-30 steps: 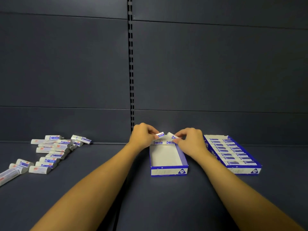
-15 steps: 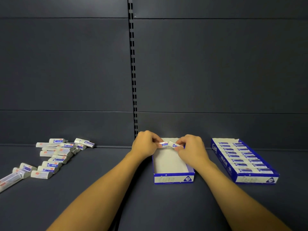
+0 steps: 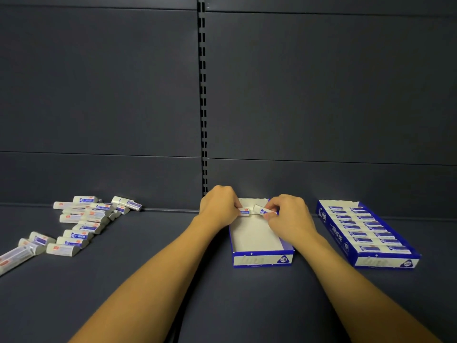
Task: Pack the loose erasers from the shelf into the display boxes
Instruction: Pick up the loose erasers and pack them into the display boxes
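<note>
A blue and white display box (image 3: 262,259) sits open on the dark shelf, its white floor mostly bare. At its far end my left hand (image 3: 217,206) pinches a white eraser with a blue label (image 3: 244,211). My right hand (image 3: 289,216) pinches a second eraser (image 3: 260,209), tilted, beside the first. Both erasers are low inside the box, near its back wall. A heap of loose erasers (image 3: 81,224) lies at the left of the shelf.
A second display box (image 3: 333,233), filled with two columns of erasers, stands to the right. A long wrapped pack (image 3: 12,258) lies at the far left edge. The dark back panel with a slotted upright (image 3: 203,120) rises right behind the boxes.
Both hands have lowered their erasers into the far end of the middle box. The camera has tipped slightly, so everything sits lower in view.
</note>
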A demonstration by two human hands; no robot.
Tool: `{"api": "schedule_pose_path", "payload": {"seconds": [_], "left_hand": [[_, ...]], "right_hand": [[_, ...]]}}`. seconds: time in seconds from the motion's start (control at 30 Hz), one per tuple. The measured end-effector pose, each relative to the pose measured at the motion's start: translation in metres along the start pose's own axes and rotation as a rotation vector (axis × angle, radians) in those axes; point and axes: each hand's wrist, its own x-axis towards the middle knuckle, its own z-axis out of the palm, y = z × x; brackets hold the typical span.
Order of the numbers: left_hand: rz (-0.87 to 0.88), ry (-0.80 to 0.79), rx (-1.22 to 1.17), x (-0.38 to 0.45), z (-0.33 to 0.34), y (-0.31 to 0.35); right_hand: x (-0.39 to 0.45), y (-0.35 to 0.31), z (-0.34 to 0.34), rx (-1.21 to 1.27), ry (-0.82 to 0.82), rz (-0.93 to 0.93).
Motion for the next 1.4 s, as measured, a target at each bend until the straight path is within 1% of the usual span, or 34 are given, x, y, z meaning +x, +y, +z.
{"api": "schedule_pose_path", "payload": {"seconds": [0.23,0.37,0.57,0.7,0.77,0.87,1.03,1.23,1.4], "left_hand": [[-0.012,-0.034,0.039,0.003,0.004,0.002],[0.012,-0.011,0.09,0.004,0.003,0.006],[0.035,-0.033,0.062,0.004,0.002,0.004],[0.038,-0.027,0.071,0.003,0.004,0.005],[0.041,-0.033,0.062,0.003,0.004,0.006],[0.032,-0.04,0.032,0.003,0.004,0.004],[0.02,-0.041,-0.001,0.002,0.005,0.002],[0.022,-0.047,-0.016,0.004,0.008,0.0],[0.062,-0.089,-0.067,0.004,0.007,-0.004]], "right_hand": [[0.0,-0.001,0.0,-0.008,-0.004,0.003],[-0.002,-0.001,0.0,-0.01,0.007,-0.008],[-0.006,-0.008,0.003,-0.051,-0.006,0.039],[0.004,-0.013,0.0,0.027,-0.027,0.095],[0.011,-0.015,-0.003,0.1,-0.023,0.079],[0.015,-0.015,-0.005,0.158,-0.061,0.034],[0.014,-0.004,0.004,0.115,-0.101,0.05],[0.018,-0.004,0.001,-0.045,-0.153,0.004],[0.016,-0.005,0.001,-0.065,-0.155,-0.013]]}}
